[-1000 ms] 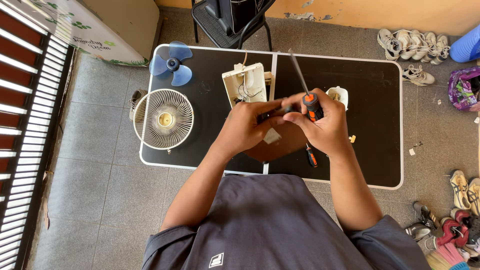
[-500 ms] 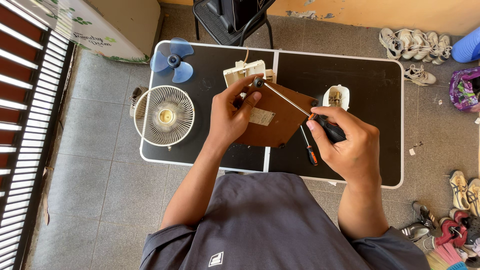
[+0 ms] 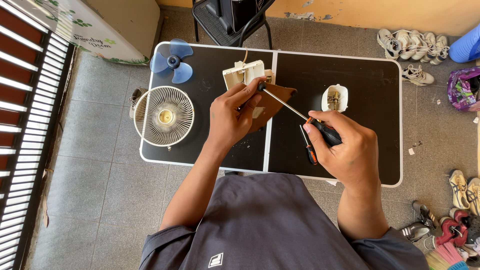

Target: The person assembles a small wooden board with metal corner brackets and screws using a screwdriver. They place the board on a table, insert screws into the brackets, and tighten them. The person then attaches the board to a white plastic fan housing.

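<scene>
Over the black table [image 3: 360,165], near its centre seam, the left hand [image 3: 231,120] has its fingers closed around a brown panel [image 3: 274,102], tilted on edge. Toward 4 o'clock from it, the right hand [image 3: 347,150] wraps its fingers fully round the handle of a long screwdriver [image 3: 295,111], whose tip meets a dark knob at the panel's upper corner (the contact itself is tiny). Keeping the shaft square to that fastener, with the panel braced firmly, would likely stop slipping. A smaller screwdriver [image 3: 307,146] lies at 6 o'clock.
</scene>
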